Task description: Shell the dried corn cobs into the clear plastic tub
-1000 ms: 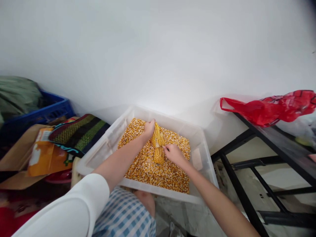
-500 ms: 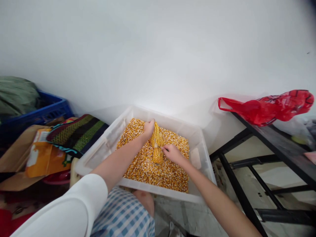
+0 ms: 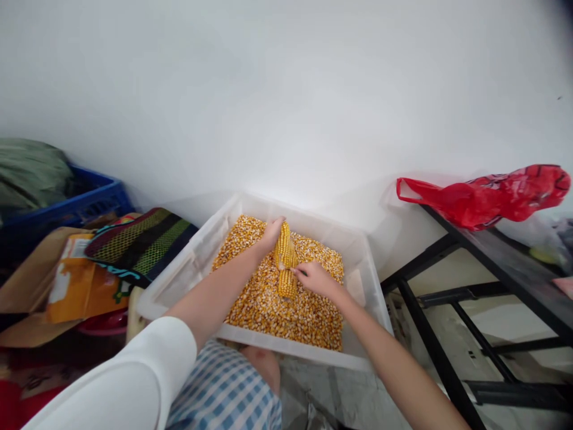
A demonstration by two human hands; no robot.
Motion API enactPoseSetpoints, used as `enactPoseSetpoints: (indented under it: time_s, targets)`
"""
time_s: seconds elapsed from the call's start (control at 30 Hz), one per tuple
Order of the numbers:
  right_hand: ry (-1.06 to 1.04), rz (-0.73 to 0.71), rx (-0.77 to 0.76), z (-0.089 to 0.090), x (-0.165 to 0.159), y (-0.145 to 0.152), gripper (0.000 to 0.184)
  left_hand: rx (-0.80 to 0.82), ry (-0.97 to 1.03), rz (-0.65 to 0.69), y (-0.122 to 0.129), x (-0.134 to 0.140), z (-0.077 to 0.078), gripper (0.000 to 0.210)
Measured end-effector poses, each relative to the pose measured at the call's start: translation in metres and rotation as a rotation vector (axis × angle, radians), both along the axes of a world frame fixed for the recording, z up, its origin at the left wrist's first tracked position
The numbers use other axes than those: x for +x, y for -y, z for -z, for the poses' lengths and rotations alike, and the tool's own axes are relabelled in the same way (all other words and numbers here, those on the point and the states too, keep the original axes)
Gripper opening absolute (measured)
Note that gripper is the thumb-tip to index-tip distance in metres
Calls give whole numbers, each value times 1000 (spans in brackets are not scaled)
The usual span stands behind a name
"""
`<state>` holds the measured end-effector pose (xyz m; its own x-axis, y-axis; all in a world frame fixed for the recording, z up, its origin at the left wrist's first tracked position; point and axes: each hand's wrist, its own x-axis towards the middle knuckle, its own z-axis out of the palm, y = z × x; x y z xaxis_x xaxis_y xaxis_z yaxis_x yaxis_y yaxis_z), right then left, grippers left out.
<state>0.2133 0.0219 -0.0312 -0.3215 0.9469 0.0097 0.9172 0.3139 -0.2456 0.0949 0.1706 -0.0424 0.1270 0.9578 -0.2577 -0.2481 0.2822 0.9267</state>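
A translucent plastic bin (image 3: 304, 353) holds a thick layer of loose yellow corn kernels (image 3: 273, 316). My left hand (image 3: 270, 234) is closed around the upper end of an ear of corn (image 3: 284, 245), which slants over the kernels. Just below its lower end, a second stretch of corn ear (image 3: 287, 285) rests on the kernels; whether it is a separate ear I cannot tell. My right hand (image 3: 312, 277) is pinched at the place where the two meet. Something small and dark shows at its fingertips, too small to name.
Left of the bin are a blue crate (image 3: 89, 200), an open cardboard box (image 3: 27, 286) and a striped mesh bag (image 3: 143, 242). On the right stands a black metal-framed table (image 3: 496, 263) with a red plastic bag (image 3: 492, 194) on it. A white wall (image 3: 286, 107) rises behind the bin.
My left hand and the upper ear have shifted very slightly to the right. My right hand stays pinched at nearly the same spot.
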Motion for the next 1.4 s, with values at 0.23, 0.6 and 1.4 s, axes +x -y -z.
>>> enactPoseSetpoints:
  time_s: [0.23, 0.6, 1.4]
  targets:
    - [79, 48, 22, -11, 1, 2, 33, -55, 166, 259, -1, -9, -3, 40]
    - [421, -25, 65, -10, -16, 8, 29, -67, 216, 201, 4, -1, -9, 40]
    - [227, -93, -41, -25, 4, 0, 30, 239, 90, 459, 18, 17, -20, 34]
